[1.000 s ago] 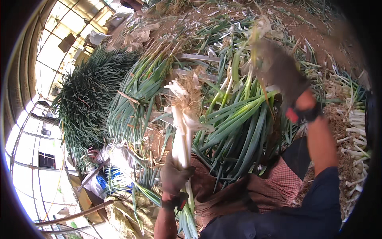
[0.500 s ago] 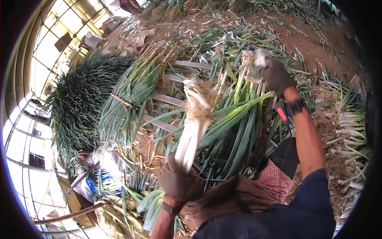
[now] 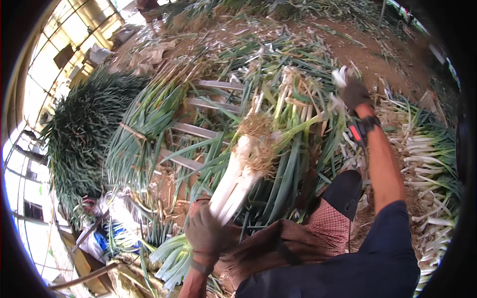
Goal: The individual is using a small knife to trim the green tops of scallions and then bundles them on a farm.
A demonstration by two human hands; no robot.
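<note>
1. Green onions (image 3: 233, 171), lower centre of the frame: the left hand (image 3: 207, 231) is wrapped round their white stalks.
2. They look light, firm at the stalk, floppy at the leaves, perhaps slick; best held gently by the stalks.
3. Right hand (image 3: 355, 93), upper right, at a white scrap (image 3: 340, 77); cannot tell whether it pinches it.
4. Littered dirt floor (image 3: 370, 57); barred wall (image 3: 82, 25), upper left.

left hand (image 3: 206, 231): gloved, low centre, fingers curled in grip | left forearm (image 3: 193, 284): up from lower edge | right hand (image 3: 355, 92): gloved, out forward-right, finger pose blurry | right forearm (image 3: 387, 166): bare, extended below dark sleeve (image 3: 390, 231) | hands well apart
</note>
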